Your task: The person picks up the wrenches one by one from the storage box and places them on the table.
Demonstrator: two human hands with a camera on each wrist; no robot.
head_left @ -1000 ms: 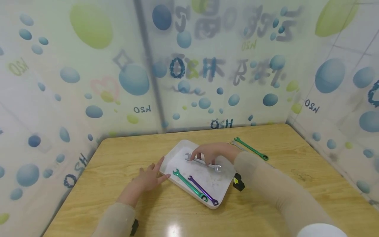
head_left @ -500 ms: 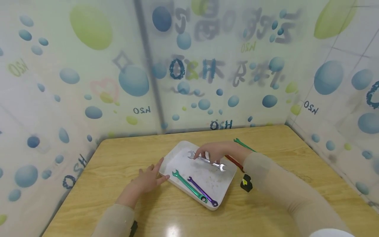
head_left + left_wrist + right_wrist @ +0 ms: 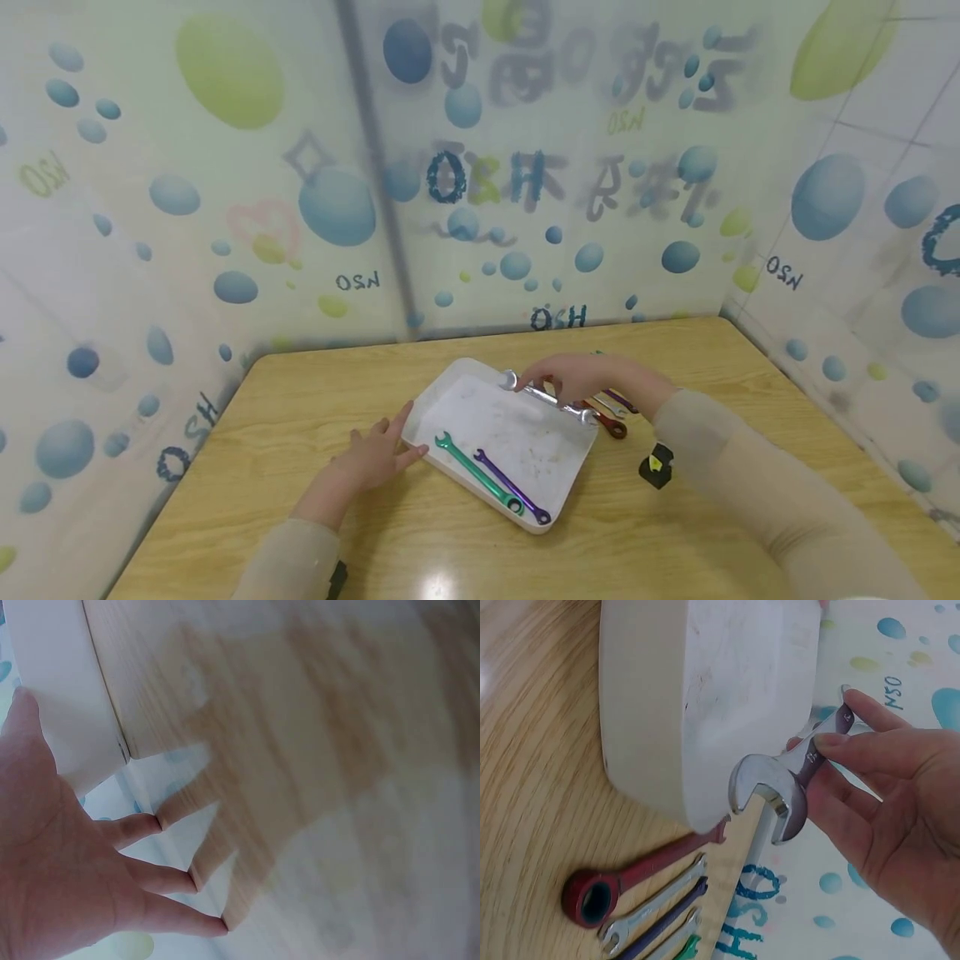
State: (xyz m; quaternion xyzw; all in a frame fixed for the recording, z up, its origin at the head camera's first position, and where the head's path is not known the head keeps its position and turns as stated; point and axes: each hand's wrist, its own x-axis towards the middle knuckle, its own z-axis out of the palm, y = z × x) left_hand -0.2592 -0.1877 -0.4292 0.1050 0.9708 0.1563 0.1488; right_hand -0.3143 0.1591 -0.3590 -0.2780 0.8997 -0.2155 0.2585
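Note:
My right hand [image 3: 573,377] pinches a silver double open-end wrench [image 3: 769,784] between thumb and fingers, above the right rim of the white tray [image 3: 457,379]. In the right wrist view one open jaw end of the wrench points towards the camera. Inside the tray lie a green ratchet wrench [image 3: 478,472] and a purple wrench [image 3: 513,486], side by side along its near edge. At the tray's left corner is my left hand [image 3: 372,454], fingers spread, fingertips on the table and thumb and index at the tray's side. The left wrist view shows this left hand [image 3: 67,862] with its fingers extended.
Right of the tray, a red ratchet wrench [image 3: 641,871], a silver wrench [image 3: 656,900] and a purple wrench [image 3: 671,922] lie in a row on the wooden table [image 3: 330,387], partly hidden by my right arm. Patterned walls stand behind and at both sides.
My right hand has lifted the silver wrench from over the tray's middle and moved right to the rim. A red wrench has come into view beneath the arm. My left hand has stayed put.

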